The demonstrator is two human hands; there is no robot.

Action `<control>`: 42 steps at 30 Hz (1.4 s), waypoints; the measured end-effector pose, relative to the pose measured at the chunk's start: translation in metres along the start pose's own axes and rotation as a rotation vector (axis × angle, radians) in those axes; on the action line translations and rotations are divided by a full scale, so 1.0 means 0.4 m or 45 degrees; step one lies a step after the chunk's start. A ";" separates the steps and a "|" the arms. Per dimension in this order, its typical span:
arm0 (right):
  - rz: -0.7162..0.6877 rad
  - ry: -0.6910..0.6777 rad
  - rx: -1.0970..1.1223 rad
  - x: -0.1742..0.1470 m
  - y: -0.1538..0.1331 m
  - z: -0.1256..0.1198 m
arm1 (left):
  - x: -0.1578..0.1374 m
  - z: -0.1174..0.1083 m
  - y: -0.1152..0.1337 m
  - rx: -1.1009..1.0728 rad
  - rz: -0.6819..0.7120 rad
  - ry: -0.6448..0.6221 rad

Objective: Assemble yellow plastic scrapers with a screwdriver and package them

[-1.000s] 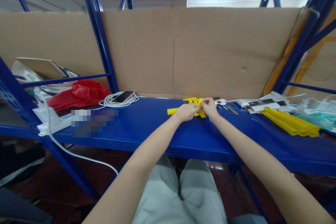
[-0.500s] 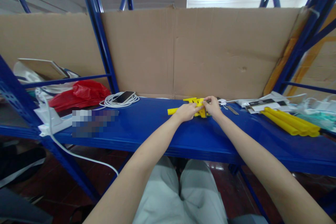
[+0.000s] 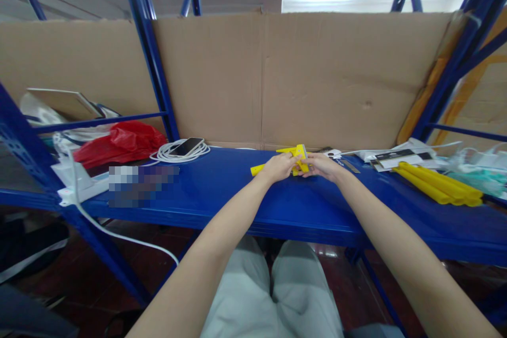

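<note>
L hand [image 3: 282,167] & R hand [image 3: 322,165] both grasp 1 yellow plastic tool [image 3: 300,153], approx mid-shelf, nearer the cardboard panel [image 3: 261,84] at back than the front edge of the blue shelf [image 3: 222,190]. Open surface runs btwn hands & front edge, also L toward 1 white cable coil [image 3: 180,159] w/ 1 phone [image 3: 189,146] on top. Other counts: 1 red plastic bag [image 3: 122,142] far L; 1 thin metal strip [image 3: 350,167] just R; at least 3 yellow tubes [image 3: 438,184] side by side, well R.
</note>
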State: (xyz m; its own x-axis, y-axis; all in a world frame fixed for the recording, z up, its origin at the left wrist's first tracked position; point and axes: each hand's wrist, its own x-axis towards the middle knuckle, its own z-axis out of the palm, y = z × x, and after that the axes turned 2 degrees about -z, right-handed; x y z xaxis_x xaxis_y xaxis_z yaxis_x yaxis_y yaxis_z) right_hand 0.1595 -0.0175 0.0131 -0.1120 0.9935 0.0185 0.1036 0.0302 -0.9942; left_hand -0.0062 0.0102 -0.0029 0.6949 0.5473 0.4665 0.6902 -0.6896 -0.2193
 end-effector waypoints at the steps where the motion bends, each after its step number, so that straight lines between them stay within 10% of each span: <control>1: -0.002 -0.031 -0.014 -0.003 0.000 0.002 | 0.000 0.002 -0.001 -0.012 0.001 0.012; 20: -0.069 -0.051 0.026 0.001 0.003 0.004 | 0.001 0.011 0.006 -0.012 -0.254 -0.052; 26: -0.183 0.567 -0.350 0.018 0.010 -0.110 | -0.002 -0.011 -0.019 -0.129 -0.477 0.080; 31: 0.016 1.093 -1.269 0.022 0.083 -0.254 | 0.008 -0.032 -0.044 -0.591 -0.675 0.342; 37: 0.122 1.064 -1.353 0.029 0.144 -0.294 | 0.028 -0.052 0.001 -1.622 -1.085 0.310; 42: 0.107 0.959 -1.452 0.034 0.149 -0.286 | 0.019 -0.053 0.014 -1.921 -1.218 0.150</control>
State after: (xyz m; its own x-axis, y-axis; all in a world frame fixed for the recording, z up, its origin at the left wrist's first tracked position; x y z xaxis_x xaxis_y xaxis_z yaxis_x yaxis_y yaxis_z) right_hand 0.2772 0.0102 -0.0336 0.4564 0.8045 0.3801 0.8735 -0.3236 -0.3637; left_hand -0.0011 0.0004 0.0177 0.1407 0.9899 0.0157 -0.0056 -0.0151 0.9999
